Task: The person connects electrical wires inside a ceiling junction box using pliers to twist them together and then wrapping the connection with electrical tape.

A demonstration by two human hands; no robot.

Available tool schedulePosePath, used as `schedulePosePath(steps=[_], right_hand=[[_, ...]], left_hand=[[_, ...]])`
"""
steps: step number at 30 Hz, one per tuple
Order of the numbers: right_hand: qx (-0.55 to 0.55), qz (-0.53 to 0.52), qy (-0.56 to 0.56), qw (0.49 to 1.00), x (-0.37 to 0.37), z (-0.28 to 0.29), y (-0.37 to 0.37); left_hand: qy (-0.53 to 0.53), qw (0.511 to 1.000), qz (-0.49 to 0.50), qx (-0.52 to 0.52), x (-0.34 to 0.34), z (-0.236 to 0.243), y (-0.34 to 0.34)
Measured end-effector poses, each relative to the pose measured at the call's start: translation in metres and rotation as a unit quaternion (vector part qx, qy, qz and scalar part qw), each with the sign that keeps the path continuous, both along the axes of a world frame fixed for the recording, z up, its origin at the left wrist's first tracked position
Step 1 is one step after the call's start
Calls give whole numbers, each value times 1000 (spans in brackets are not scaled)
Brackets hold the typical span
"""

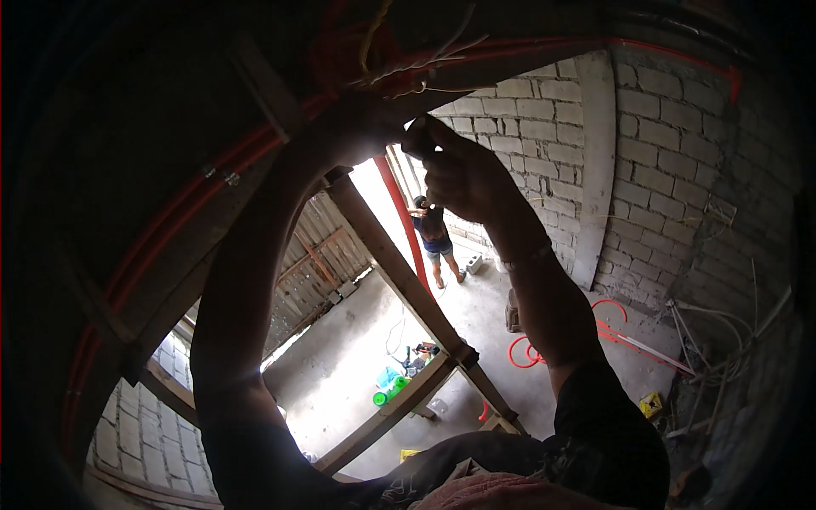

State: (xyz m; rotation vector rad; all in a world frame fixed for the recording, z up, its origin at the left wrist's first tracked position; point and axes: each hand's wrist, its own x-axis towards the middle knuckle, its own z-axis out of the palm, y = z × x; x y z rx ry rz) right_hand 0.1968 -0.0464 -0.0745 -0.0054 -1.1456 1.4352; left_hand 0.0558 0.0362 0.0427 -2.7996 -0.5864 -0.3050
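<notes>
Both my arms reach up overhead toward the dark ceiling. My left hand (361, 129) is in deep shadow beside an orange-red conduit, and its fingers cannot be made out. Close to it on the right, my right hand (463, 178) has its fingers curled closed around something dark that I cannot make out. Just above both hands hang loose pale wires (425, 64) and a yellow wire (371, 38). Orange-red conduits (229, 174) run along the ceiling to the left, held by small metal clamps (231, 178).
Below stands a wooden frame (412, 395). A person (433, 234) stands on the concrete floor (331, 340) near a bright opening. Green bottles (391, 391), tools, orange tubing (625, 336) and a yellow item (651, 405) lie about. A block wall (544, 110) rises at right.
</notes>
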Motion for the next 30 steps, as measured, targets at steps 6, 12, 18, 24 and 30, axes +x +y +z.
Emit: schedulePosePath(steps=[6,12,18,24,30], right_hand=[[10,-66,-28,997,16,29,30],[-13,-149,-158,976,34,33,61],[-94,-233,-13,968,1,14,82],[40,-316,12,948,-37,-32,84],[182,-592,-200,759,-42,-36,49]], left_hand=[[-58,938,-144,310,-17,-7,0],[-91,986,48,-134,-3,5,-28],[-147,983,-107,9,-11,-5,-4],[-129,986,-103,-3,-13,-2,-10],[-62,989,-99,92,-5,-1,2]])
